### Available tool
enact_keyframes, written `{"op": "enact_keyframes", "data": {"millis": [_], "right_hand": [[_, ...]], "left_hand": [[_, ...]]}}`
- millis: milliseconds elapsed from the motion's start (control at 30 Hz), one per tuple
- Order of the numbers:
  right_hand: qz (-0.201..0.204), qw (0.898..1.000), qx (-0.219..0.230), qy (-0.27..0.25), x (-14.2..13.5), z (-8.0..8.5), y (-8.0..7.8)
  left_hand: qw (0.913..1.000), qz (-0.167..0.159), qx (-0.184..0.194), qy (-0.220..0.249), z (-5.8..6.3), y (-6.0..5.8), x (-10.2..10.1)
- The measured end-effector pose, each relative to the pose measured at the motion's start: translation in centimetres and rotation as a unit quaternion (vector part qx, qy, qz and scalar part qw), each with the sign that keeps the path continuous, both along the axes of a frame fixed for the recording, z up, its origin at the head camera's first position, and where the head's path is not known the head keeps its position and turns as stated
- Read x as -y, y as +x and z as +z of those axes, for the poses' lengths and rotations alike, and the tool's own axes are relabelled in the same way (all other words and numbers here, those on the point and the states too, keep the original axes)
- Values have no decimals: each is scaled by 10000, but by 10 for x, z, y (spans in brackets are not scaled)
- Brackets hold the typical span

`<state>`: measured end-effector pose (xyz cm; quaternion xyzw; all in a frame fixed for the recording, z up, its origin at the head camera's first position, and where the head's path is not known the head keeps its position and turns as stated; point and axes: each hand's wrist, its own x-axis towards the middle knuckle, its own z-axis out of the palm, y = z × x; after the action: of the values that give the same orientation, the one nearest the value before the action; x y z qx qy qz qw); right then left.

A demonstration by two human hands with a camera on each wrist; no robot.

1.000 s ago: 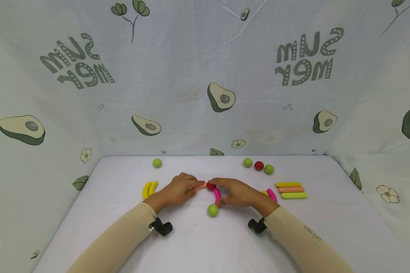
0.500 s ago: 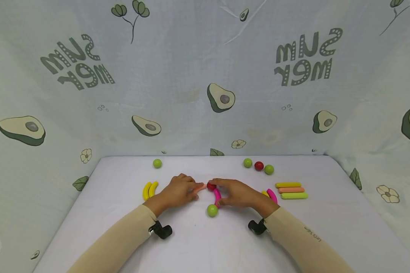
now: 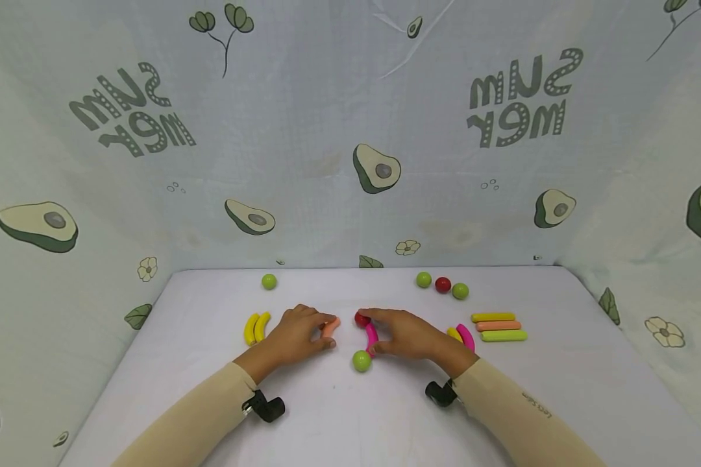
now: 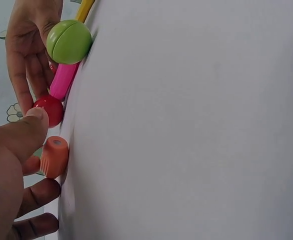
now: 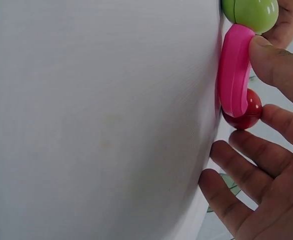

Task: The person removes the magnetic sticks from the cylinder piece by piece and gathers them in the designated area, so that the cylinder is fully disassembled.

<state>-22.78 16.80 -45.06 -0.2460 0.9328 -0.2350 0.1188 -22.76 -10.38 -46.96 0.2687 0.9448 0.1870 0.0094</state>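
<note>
My left hand (image 3: 295, 334) holds a short orange building stick (image 3: 330, 327) between thumb and index finger, just left of the red ball (image 3: 361, 320). A grey dot shows in the stick's end in the left wrist view, and its side is ribbed. My right hand (image 3: 405, 334) steadies a joined piece: a curved pink stick (image 5: 234, 70) with the red ball at its far end and a green ball (image 5: 254, 14) at its near end. The right thumb presses by the pink stick's upper end; the index finger touches the red ball. A gap separates the orange stick from the red ball.
Two curved yellow sticks (image 3: 257, 328) lie left of my left hand. A lone green ball (image 3: 269, 281) sits at the back left. A red ball (image 3: 442, 285) stands between two green ones at the back right. Straight sticks (image 3: 498, 326) lie right, near another pink stick (image 3: 466, 336).
My left hand has moved left with the orange stick, taking it away from the red ball and turning it steeper. The right hand has stayed at the pink stick and red ball.
</note>
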Motion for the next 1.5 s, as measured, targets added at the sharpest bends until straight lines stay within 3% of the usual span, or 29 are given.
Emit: {"op": "enact_keyframes", "data": {"millis": [433, 733, 1067, 1367, 1500], "right_hand": [[-116, 9997, -69, 215, 3, 1, 2], [-145, 9995, -92, 247, 3, 0, 2], [-164, 9994, -87, 287, 2, 0, 2], [-212, 9994, -78, 256, 1, -1, 2], [-211, 9995, -61, 225, 1, -2, 2]], "left_hand": [[9968, -527, 525, 275, 5, 0, 9], [9968, -449, 549, 375, 0, -5, 6], [9973, -79, 613, 398, 2, 0, 8], [9956, -805, 264, 390, -1, 1, 12], [9954, -877, 205, 325, 0, 2, 11]]}}
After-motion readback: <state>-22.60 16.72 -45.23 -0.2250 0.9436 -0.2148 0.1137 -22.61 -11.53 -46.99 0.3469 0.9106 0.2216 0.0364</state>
